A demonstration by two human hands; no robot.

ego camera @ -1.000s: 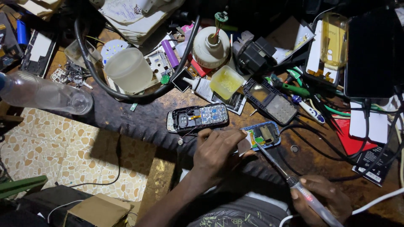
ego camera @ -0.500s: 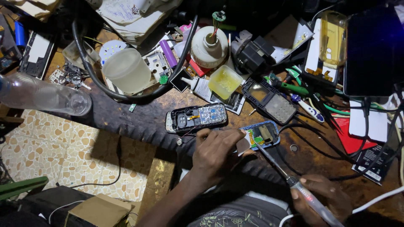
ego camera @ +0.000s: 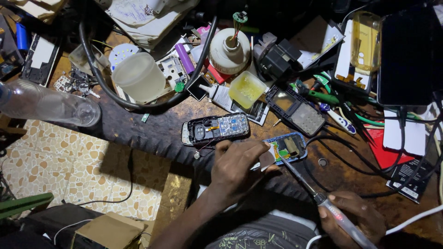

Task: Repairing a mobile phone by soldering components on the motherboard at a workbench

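1. Left hand (ego camera: 240, 161): lower centre of the frame, fingers curled and pressed on the near end of the blue phone board (ego camera: 285, 148); it pins the board flat on the surface (ego camera: 152, 124), apparently so it cannot slide under the tool.
2. Right hand (ego camera: 355, 219): lower right, closed around the handle of a soldering iron (ego camera: 323, 200); held low and slanted, so the thin tip reaches up-left onto the board.
3. Blue phone board: centre of the frame, just right of the left hand, open face up with its parts exposed.
4. Keypad phone (ego camera: 215, 128): just above the left hand, lying opened, apart from the board.
5. Black phone frame (ego camera: 295, 110): upper right of the board, laid aside.
6. Yellow tub (ego camera: 247, 88): above centre, open, near the work, probably for dipping.
7. White bottle (ego camera: 229, 50): top centre, upright.
8. Clear bottle (ego camera: 46, 103): left edge, on its side.
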